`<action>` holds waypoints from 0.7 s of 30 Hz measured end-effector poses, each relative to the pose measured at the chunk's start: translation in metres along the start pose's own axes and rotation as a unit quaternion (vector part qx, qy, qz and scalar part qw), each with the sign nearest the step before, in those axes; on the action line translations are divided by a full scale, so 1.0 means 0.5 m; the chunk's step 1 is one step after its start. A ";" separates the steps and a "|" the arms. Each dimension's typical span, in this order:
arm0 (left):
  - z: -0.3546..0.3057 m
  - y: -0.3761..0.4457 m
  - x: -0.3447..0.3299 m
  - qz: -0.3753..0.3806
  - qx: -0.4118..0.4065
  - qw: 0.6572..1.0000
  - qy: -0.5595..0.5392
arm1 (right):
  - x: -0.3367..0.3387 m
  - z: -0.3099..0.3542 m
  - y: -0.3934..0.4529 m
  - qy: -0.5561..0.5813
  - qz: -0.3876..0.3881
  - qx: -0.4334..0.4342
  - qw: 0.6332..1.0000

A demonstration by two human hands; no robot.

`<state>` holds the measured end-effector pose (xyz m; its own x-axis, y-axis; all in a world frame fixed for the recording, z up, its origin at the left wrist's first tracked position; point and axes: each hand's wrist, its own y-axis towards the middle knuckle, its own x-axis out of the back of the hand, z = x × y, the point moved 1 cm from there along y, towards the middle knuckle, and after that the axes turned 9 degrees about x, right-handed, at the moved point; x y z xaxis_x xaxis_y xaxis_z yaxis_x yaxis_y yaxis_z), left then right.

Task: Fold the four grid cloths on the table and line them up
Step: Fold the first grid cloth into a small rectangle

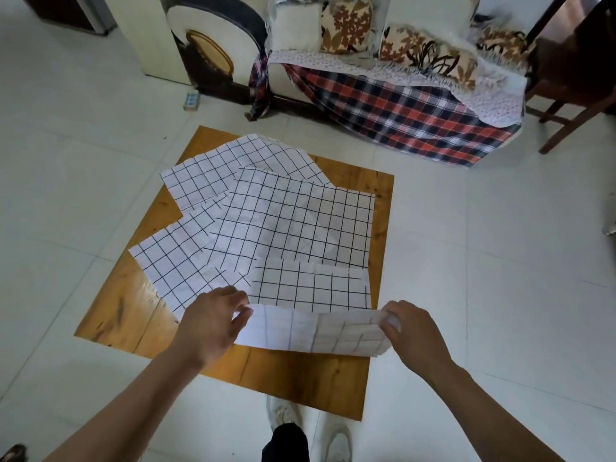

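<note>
Place: a home, in what I take for my living room.
Seating: a sofa [383,78] stands past the far edge of the table, with a curved dark-trimmed armrest [213,45] at its left end.
Cushions: floral brown-and-cream cushions [426,55] and a white fluffy one [295,26] lie along the sofa seat.
Covers: a red, navy and white plaid cloth [400,111] hangs over the sofa front, a white lace throw [333,60] on top of it.
Floor: pale glossy tiles [500,261] all round.
Table: a low square wooden table [300,378] in front of me.
Chair: a dark wooden chair [573,78] at the far right.
</note>
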<state>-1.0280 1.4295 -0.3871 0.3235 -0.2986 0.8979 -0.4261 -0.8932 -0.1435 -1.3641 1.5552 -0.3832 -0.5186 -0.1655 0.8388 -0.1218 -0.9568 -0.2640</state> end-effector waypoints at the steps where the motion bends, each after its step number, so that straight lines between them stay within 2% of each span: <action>1: 0.002 0.014 -0.001 0.001 0.004 1.000 -0.001 | -0.005 0.000 0.011 0.003 -0.004 -0.003 1.000; 10: 0.024 0.139 -0.049 0.006 0.064 0.998 -0.017 | -0.045 -0.038 0.117 0.031 -0.012 -0.041 0.999; 16: 0.074 0.240 -0.169 -0.006 0.101 0.993 -0.056 | -0.132 -0.105 0.226 0.071 -0.013 -0.054 0.996; 21: 0.090 0.261 -0.218 -0.010 0.132 0.988 -0.085 | -0.167 -0.126 0.255 0.099 -0.020 -0.061 0.993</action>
<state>-1.0807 1.3302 -0.5227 0.4768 -0.3121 0.8218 -0.1908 -0.9493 -0.2498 -1.3894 1.4619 -0.5171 -0.6660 -0.0667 0.7429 -0.2409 -0.9234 -0.2989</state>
